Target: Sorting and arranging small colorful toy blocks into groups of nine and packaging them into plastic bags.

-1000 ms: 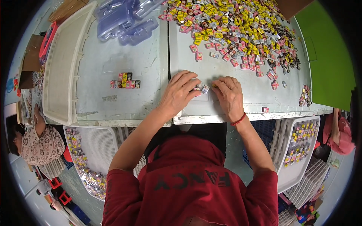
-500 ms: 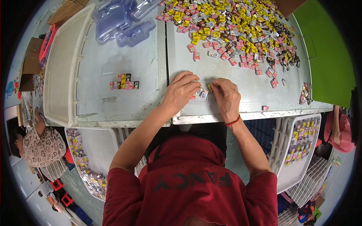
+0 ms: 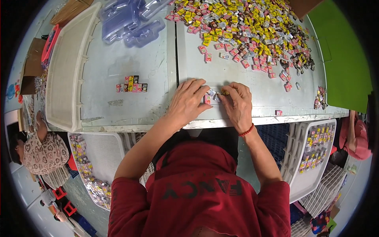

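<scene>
My left hand (image 3: pixel 188 99) rests on the table with fingers and thumb curved around a small pink box (image 3: pixel 207 99). Touching it are small white boxes (image 3: pixel 211 92), partly hidden by my fingers. My right hand (image 3: pixel 237 103), a red bracelet at its wrist, pinches a small yellow box (image 3: pixel 225 92) between thumb and fingers just to the right of these. Further left on the table, a block of several small boxes (image 3: pixel 132 84) in pink, yellow and black stands packed together.
A big heap of small boxes (image 3: pixel 252 31) covers the far right of the table. Clear plastic trays (image 3: pixel 130 23) lie far left, beside a white crate (image 3: pixel 63 79). One pink box (image 3: pixel 278 113) sits near the front edge. Trays of grouped boxes (image 3: pixel 316 146) flank me; co-workers sit either side.
The yellow box in my right hand has come up between the fingertips. My left thumb has spread downward beside the pink box, which shows more now.
</scene>
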{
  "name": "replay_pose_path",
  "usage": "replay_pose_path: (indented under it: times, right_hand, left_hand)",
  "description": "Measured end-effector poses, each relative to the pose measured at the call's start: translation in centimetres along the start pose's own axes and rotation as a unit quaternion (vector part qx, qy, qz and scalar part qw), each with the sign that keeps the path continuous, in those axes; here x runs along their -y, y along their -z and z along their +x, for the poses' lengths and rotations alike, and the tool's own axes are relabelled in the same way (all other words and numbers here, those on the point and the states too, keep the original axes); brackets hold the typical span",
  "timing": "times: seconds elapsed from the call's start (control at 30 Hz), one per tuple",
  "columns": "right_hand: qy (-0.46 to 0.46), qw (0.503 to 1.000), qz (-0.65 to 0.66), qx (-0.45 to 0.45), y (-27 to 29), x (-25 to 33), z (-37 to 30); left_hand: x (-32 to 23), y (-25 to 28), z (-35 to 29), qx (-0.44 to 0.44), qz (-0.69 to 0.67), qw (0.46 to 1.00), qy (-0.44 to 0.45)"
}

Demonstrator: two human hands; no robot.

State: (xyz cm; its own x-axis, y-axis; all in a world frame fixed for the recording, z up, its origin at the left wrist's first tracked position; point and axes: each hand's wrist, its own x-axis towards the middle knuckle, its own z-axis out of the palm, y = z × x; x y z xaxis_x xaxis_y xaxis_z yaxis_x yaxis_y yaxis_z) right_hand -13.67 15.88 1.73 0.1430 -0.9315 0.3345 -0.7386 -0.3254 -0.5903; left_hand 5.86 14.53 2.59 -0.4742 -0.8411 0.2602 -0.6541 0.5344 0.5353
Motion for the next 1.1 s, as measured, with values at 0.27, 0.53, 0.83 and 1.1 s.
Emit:
replay_pose_path:
  times: [0.27, 0.53, 0.83, 1.1]
  right_hand:
    - [0.036, 0.999, -0.025, -0.014, 0.0, 0.7, 0.7]
    - [0.038, 0.996, -0.080, -0.032, -0.9, 1.6, 1.4]
    - [0.012, 0.992, -0.100, -0.080, -1.6, 1.4, 1.0]
    - [0.003, 0.995, -0.055, -0.082, -0.4, 0.6, 0.7]
  left_hand:
    - [0.6, -0.5, -0.2, -0.020, 0.001, 1.000, -0.003]
    - [0.3, -1.0, 0.0, -0.042, 0.026, 0.999, 0.002]
    - [0.4, -1.9, -0.5, -0.088, 0.057, 0.994, -0.020]
    - [0.5, -1.3, 0.4, -0.066, 0.006, 0.998, -0.015]
